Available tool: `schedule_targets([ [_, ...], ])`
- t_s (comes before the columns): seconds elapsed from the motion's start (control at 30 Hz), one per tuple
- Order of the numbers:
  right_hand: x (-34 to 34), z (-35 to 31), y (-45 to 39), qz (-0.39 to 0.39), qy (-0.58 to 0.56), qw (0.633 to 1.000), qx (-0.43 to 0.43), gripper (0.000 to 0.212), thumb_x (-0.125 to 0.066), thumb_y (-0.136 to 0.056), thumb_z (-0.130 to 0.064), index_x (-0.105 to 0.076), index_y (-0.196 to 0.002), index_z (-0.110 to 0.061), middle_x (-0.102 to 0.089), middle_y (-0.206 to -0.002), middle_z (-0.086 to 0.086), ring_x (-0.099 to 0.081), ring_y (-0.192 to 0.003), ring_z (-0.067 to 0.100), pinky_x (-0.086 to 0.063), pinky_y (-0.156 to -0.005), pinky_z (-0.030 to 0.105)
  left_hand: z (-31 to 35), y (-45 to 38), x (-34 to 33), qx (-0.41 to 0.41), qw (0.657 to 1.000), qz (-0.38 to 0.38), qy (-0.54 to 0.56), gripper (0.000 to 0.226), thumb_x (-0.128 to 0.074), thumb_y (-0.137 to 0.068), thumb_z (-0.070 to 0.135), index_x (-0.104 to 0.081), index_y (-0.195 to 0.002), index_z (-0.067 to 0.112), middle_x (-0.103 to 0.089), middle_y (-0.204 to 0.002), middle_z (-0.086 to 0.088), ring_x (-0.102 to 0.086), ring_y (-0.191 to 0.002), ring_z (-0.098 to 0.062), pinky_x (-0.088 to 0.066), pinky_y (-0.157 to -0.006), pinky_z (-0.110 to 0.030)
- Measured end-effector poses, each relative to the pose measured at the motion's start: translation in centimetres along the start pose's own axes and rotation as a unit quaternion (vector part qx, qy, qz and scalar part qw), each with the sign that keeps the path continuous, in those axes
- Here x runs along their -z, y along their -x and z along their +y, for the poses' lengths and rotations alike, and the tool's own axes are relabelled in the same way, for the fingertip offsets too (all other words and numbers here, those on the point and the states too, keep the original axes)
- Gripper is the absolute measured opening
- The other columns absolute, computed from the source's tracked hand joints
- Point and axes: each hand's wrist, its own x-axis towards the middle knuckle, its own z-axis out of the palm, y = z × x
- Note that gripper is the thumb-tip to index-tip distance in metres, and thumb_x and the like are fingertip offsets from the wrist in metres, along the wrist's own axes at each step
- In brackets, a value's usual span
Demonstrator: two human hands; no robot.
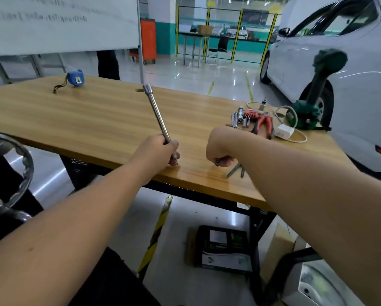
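Forearms [74, 221] stretch from the bottom corners to the near edge of the wooden table [85, 120] at mid-frame, where the left hand [157, 149] grips a steel extension bar [157, 113] (slanting up and away, lower end near the tabletop) and the right hand [220, 146] curls round what may be a small socket [217, 162].

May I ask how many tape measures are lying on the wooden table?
1. The blue tape measure lies at the far left of the wooden table; the tool pile on its right side could hide another.
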Motion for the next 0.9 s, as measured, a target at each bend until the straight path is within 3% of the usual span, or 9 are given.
schedule_targets([
  [0.13,0.9,0.5,-0.5,0.039,-0.052,0.998,0.015,0.010,-0.054,-0.087,0.005,-0.057,-0.077,0.003,-0.060,-0.057,0.015,-0.053,-0.035,0.022,-0.047,-0.042,0.024,-0.3,0.2,0.4,0.005,1.000,0.009,0.005,0.023,-0.056,-0.106,0.030,-0.068,-0.093,0.014,-0.077,-0.077,0.002,-0.071,-0.061,-0.007,-0.052,-0.058,-0.021],
  [0.23,2.5,0.8,-0.5,0.048,-0.009,0.997,0.064,0.007,-0.066,-0.091,-0.003,-0.066,-0.091,0.004,-0.070,-0.067,0.013,-0.064,-0.048,0.018,-0.057,-0.052,0.028,-0.5,0.2,0.4,0.007,1.000,0.019,0.022,0.021,-0.057,-0.105,0.029,-0.068,-0.093,0.016,-0.078,-0.080,0.000,-0.069,-0.058,-0.005,-0.048,-0.047,-0.013],
  [0.4,2.9,1.2,0.1,0.012,0.168,0.974,0.149,0.021,-0.068,-0.094,-0.009,-0.073,-0.114,-0.012,-0.072,-0.100,0.007,-0.069,-0.093,0.023,-0.059,-0.085,0.033,-0.3,0.2,-0.1,0.008,1.000,0.002,0.012,0.019,-0.056,-0.105,0.030,-0.068,-0.096,0.019,-0.077,-0.079,0.003,-0.070,-0.060,-0.004,-0.052,-0.064,-0.024],
  [0.5,1.7,1.2,0.2,0.004,0.306,0.938,0.161,0.027,-0.068,-0.095,-0.008,-0.070,-0.121,-0.015,-0.065,-0.120,0.004,-0.060,-0.112,0.022,-0.045,-0.086,0.028,-0.3,0.3,-0.2,-0.002,1.000,-0.005,-0.004,0.019,-0.055,-0.105,0.031,-0.068,-0.095,0.020,-0.076,-0.076,0.009,-0.071,-0.064,-0.006,-0.056,-0.073,-0.030],
  [0.6,0.6,1.6,-0.4,0.009,0.360,0.920,0.155,0.023,-0.060,-0.096,-0.001,-0.069,-0.115,-0.010,-0.064,-0.118,0.007,-0.059,-0.103,0.023,-0.048,-0.085,0.030,-0.2,0.4,-0.1,-0.002,1.000,-0.003,-0.016,0.020,-0.055,-0.105,0.032,-0.067,-0.095,0.020,-0.076,-0.076,0.010,-0.072,-0.065,-0.006,-0.058,-0.076,-0.033],
  [0.73,0.3,1.9,-0.9,0.025,0.345,0.924,0.164,0.018,-0.055,-0.094,0.003,-0.068,-0.102,-0.008,-0.065,-0.107,0.010,-0.063,-0.098,0.027,-0.055,-0.094,0.039,-0.3,0.4,-0.1,0.004,1.000,-0.002,-0.009,0.020,-0.055,-0.105,0.033,-0.068,-0.096,0.019,-0.077,-0.078,0.006,-0.073,-0.069,-0.010,-0.060,-0.087,-0.041],
  [0.83,0.2,1.7,-1.2,0.027,0.358,0.918,0.168,0.018,-0.055,-0.096,-0.001,-0.060,-0.084,-0.013,-0.060,-0.093,0.004,-0.059,-0.091,0.024,-0.053,-0.088,0.035,-0.3,0.5,-0.1,0.004,1.000,-0.003,-0.009,0.020,-0.055,-0.105,0.033,-0.068,-0.097,0.019,-0.076,-0.077,0.007,-0.072,-0.066,-0.007,-0.060,-0.089,-0.042],
  [0.9,0.1,1.5,-1.2,0.020,0.379,0.911,0.159,0.011,-0.057,-0.098,-0.004,-0.062,-0.090,-0.011,-0.059,-0.091,0.003,-0.056,-0.088,0.022,-0.050,-0.081,0.033,-0.2,0.6,-0.1,0.005,1.000,-0.004,-0.006,0.021,-0.055,-0.105,0.033,-0.068,-0.097,0.019,-0.077,-0.077,0.007,-0.072,-0.069,-0.008,-0.060,-0.090,-0.043],
])
